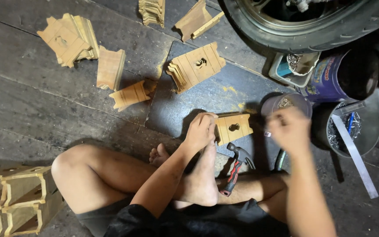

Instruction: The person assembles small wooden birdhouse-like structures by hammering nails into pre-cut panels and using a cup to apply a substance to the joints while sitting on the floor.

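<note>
- Two bare hands work low over the dark plank floor (44,101), where we sit with legs crossed.
- Our left hand (201,131) curls its grip over the left end of a small notched wooden piece (233,127), pinning it to the floor; the fingertips are hidden behind the knuckles.
- Our right hand (288,128) is smeared by motion blur just right of that piece, fingers bunched around something tiny and pale; we cannot tell what it is.
- Behind the right hand stands a round container (286,102), its contents hard to make out.
- One claw hammer (237,166) with a red-and-black handle lies against our leg, untouched.
- Several stacks of similar wooden pieces (196,66) lie scattered farther off.
- At the top right, a tyre (303,37) is cut off by the frame edge.
- Some open wooden boxes (16,197) are cropped at the lower left.
</note>
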